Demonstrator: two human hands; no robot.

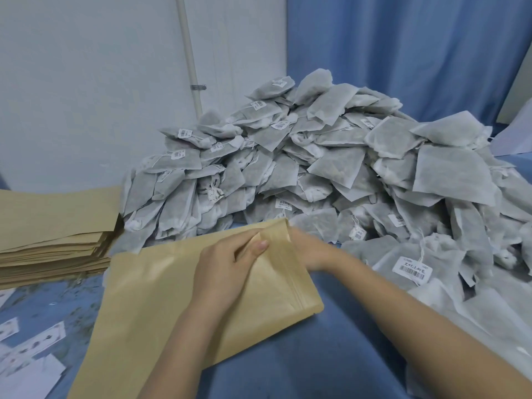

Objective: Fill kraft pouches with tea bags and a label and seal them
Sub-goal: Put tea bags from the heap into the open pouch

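Both forearms reach in from the bottom edge to one kraft pouch (178, 306) lying flat on the blue table (331, 355). It looks light, thin and creasable, best taken at its zip mouth. Left hand (227, 272) pinches that upper lip; right hand (308, 249) sits at the opening, its fingers hidden. Soft tea bags (302, 156) are heaped just behind.
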